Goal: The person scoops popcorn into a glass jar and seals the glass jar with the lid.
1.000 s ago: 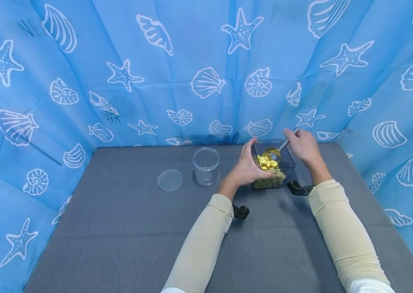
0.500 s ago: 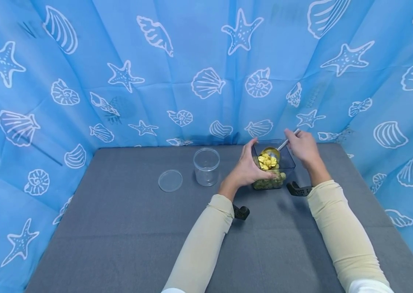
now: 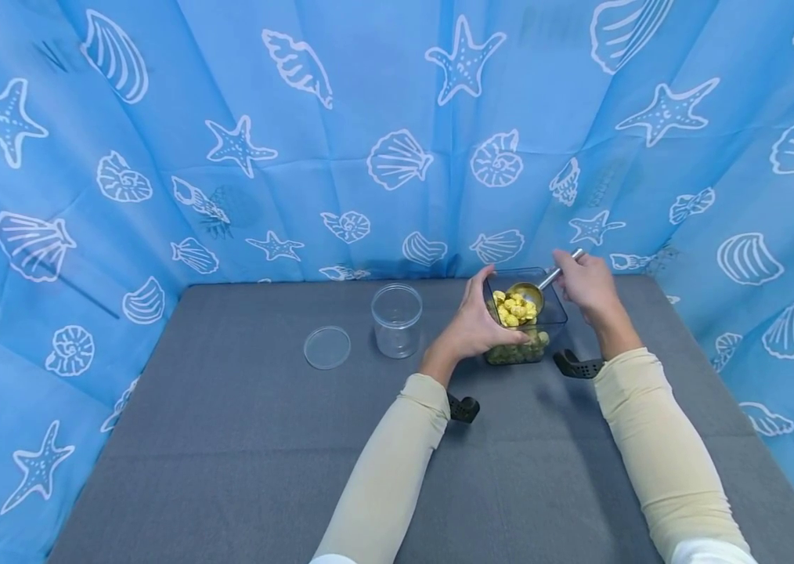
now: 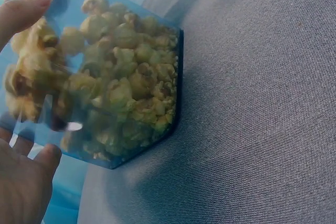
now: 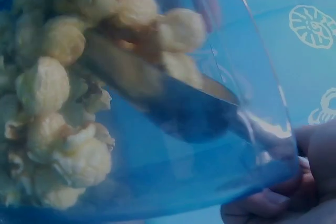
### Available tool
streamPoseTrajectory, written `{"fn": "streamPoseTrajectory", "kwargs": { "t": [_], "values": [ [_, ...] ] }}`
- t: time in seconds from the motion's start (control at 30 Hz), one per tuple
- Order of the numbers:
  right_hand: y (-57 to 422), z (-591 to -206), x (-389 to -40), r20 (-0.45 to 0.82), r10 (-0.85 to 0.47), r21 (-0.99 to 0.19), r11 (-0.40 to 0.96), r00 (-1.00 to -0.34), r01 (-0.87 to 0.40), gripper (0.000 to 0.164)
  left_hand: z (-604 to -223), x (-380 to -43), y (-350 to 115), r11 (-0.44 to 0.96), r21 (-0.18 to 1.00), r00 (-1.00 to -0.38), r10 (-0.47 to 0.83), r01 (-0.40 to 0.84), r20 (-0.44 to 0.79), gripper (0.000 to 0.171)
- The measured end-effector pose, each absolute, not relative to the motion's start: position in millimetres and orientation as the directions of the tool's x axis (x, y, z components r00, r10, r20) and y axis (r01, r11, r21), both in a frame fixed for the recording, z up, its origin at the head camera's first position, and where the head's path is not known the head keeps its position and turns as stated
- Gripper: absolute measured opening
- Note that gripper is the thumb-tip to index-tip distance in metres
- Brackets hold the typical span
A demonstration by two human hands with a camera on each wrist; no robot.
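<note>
Clear bin of popcorn sits between left hand, gripping it, and right hand, pinching the inserted scoop.

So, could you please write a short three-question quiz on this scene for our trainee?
1. Which hand holds the metal scoop: left or right?
2. True or false: the round lid sits on top of the clear jar.
3. Fill in: the left hand grips a see-through container of ____.

Key:
1. The right hand.
2. False; it lies on the table beside the jar.
3. Popcorn.
</note>
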State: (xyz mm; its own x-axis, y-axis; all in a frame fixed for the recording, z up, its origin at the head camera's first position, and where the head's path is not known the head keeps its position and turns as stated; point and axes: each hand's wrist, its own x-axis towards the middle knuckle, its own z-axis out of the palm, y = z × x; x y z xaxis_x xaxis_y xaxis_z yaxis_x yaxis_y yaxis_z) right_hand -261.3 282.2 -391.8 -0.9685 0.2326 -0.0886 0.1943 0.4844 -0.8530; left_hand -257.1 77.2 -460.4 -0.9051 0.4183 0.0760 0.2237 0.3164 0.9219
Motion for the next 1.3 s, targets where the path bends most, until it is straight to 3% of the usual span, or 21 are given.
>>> {"fn": "streamPoseTrajectory", "kwargs": {
  "t": [0.27, 0.57, 0.9, 1.3],
  "values": [
    [285.3, -391.7, -263.4, -0.105, 0.199, -0.859, 0.476, -0.974, 0.190, 0.057, -459.6, -257.1, 77.7, 0.319, 0.922, -0.909, 0.411, 0.219, 0.074, 0.129],
    [285.6, -391.4, -264.9, -0.089, 0.261, -0.894, 0.405, -0.961, 0.192, 0.059, -459.2, -256.9, 76.9, 0.306, 0.929, -0.909, 0.411, 0.207, 0.067, 0.128],
    [285.9, -391.4, -268.4, -0.132, 0.188, -0.838, 0.503, -0.973, 0.212, 0.067, -458.9, -257.4, 77.4, 0.315, 0.924, -0.908, 0.413, 0.217, 0.072, 0.128],
    [287.5, -391.2, -272.0, -0.123, 0.275, -0.927, 0.312, -0.954, 0.210, 0.059, -460.6, -258.7, 78.8, 0.319, 0.922, -0.911, 0.405, 0.218, 0.076, 0.130]
  ]
}}
